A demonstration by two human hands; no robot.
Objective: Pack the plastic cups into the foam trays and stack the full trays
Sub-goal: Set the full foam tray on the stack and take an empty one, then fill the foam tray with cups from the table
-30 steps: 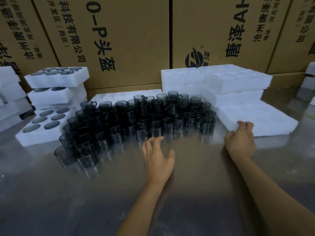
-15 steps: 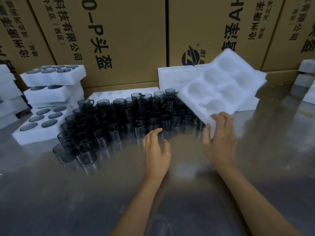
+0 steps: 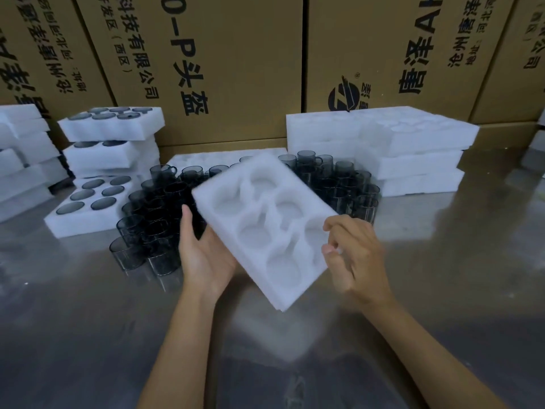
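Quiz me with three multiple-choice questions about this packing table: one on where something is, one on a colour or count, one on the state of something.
1. Where is the pile of empty foam trays?
A. To the right of the cups, against the boxes
B. On the floor
C. On top of the cups

2. What colour are the loose cups on the table?
A. Bright red
B. Smoky dark grey, see-through
C. Solid white

3. What is the state of the foam tray in the person's hands?
A. Full of cups
B. Lying flat on the table
C. Empty, tilted, held above the table

Answers: 1 A, the white pile sits right of the cups before the cardboard boxes. 2 B, they look tinted and transparent. 3 C, its hollows are bare, with the left hand under it and the right hand at its edge.
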